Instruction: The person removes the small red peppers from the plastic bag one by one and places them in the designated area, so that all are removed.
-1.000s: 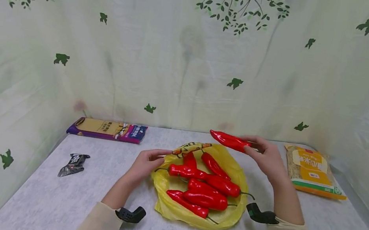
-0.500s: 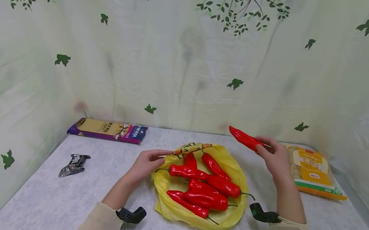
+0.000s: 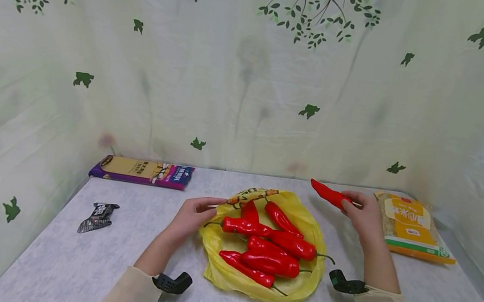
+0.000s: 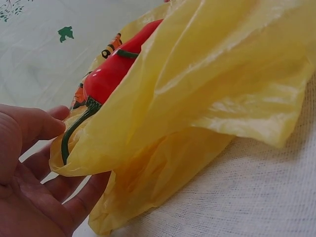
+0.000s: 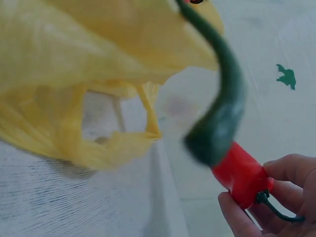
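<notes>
My right hand [image 3: 363, 216] holds a glossy red pepper [image 3: 328, 193] by its stem end, to the right of and above the yellow plastic bag [image 3: 222, 281]. In the right wrist view, thumb and fingers wrap the held pepper [image 5: 242, 173], its green stem hanging beside them. My left hand [image 3: 192, 214] grips the bag's left rim. Seen from the left wrist, its fingers reach under the yellow plastic [image 4: 168, 103], beside the stem of a pepper [image 4: 106, 76]. Several red peppers [image 3: 269, 263] lie heaped in the open bag, some stems poking over its edge.
A purple and tan packet [image 3: 140, 171] lies at the back left, with a small black wrapper [image 3: 98, 218] in front of it. At the right is a yellow-labelled bag of grain [image 3: 414, 226]. A patterned curtain [image 3: 254, 69] stands behind the table.
My right hand has carried the red pepper rightward, away from above the bag; lately it has dropped slightly toward the table. My left hand stays at the bag's rim.
</notes>
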Tool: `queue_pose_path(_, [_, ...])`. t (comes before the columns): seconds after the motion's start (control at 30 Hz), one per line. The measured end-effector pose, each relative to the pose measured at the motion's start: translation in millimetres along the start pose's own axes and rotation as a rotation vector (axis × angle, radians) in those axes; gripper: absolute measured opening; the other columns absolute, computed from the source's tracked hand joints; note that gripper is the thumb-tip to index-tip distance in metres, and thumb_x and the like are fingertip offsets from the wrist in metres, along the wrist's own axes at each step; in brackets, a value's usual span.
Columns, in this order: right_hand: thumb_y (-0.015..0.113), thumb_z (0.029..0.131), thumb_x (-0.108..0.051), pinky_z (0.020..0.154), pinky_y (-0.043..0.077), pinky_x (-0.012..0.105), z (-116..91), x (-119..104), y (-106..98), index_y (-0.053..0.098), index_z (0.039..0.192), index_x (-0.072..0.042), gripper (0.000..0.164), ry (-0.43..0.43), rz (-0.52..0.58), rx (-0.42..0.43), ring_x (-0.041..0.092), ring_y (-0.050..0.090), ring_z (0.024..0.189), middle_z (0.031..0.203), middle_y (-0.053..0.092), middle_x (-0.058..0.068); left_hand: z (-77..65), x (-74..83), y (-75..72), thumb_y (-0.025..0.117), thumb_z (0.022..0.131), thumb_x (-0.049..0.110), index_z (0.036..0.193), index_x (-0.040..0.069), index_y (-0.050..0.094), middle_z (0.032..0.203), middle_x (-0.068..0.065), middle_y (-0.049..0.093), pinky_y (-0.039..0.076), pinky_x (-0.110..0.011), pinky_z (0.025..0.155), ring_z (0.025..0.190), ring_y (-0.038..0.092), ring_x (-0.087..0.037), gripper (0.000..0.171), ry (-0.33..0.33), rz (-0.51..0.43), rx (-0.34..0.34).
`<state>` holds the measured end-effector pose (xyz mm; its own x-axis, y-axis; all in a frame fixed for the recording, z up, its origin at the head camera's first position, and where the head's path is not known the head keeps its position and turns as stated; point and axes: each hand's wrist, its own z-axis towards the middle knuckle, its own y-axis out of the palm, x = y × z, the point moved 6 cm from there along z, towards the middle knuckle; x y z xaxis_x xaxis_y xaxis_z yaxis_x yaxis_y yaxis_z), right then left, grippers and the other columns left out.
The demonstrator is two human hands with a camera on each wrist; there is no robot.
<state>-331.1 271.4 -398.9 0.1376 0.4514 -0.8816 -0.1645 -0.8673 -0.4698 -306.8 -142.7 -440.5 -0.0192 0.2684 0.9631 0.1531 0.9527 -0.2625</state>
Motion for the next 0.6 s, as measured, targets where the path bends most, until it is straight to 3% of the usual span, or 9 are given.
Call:
queue_pose_path(0.2, [0.053,0.102,-0.028,0.112,0.045,0.050,6,15,3,0.051,0.144,-0.012,0.045,0.066,-0.036,-0.010,0.037,0.044,0.129,0.152,0.044,0.018,0.8,-2.2,-0.2,0.059,0.099,0.016,0.130,0.021,0.068,0.143,-0.005,0.059,0.055,-0.036,0.100,0.126,0.059,-0.024,0.033,-0.008,0.003,0.006])
queue_pose_path(0.6, [0.050,0.103,-0.026,0.112,0.043,0.052,11,31,2,0.050,0.145,-0.007,0.046,0.118,-0.093,-0.001,0.037,0.041,0.130,0.150,0.045,0.020,-0.6,1.1,-0.2,0.061,0.098,0.017,0.129,0.022,0.068,0.142,-0.004,0.060,0.055,-0.037,0.101,0.125,0.060,-0.023,0.033,-0.020,0.003,0.011])
